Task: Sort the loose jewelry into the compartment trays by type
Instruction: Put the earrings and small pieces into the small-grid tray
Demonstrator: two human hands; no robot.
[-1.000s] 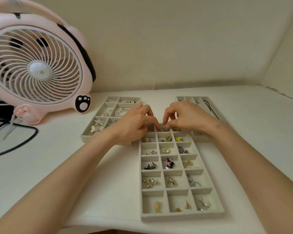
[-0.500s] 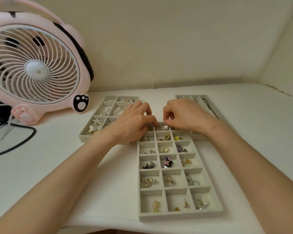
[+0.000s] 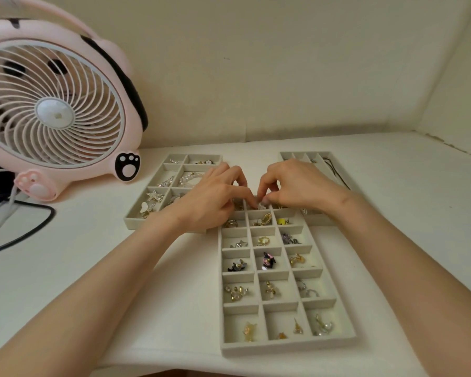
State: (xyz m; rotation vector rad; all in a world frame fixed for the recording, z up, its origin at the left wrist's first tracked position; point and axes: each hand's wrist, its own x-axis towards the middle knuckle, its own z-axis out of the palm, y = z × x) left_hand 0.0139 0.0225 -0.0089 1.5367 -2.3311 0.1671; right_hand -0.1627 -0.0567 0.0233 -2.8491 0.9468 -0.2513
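Over the 12 o'clock end of a three-column earring tray [image 3: 288, 346], the left hand [image 3: 212, 198] and right hand [image 3: 297, 186] were fingertip to fingertip, both pinching a small pale piece [image 3: 261, 205] just above the top middle compartment. A second grey tray [image 3: 136, 216] lay at 11 o'clock and a third grey tray [image 3: 292, 155] at 1 o'clock. A pink desk fan [image 3: 55, 104] stood at 10 o'clock.
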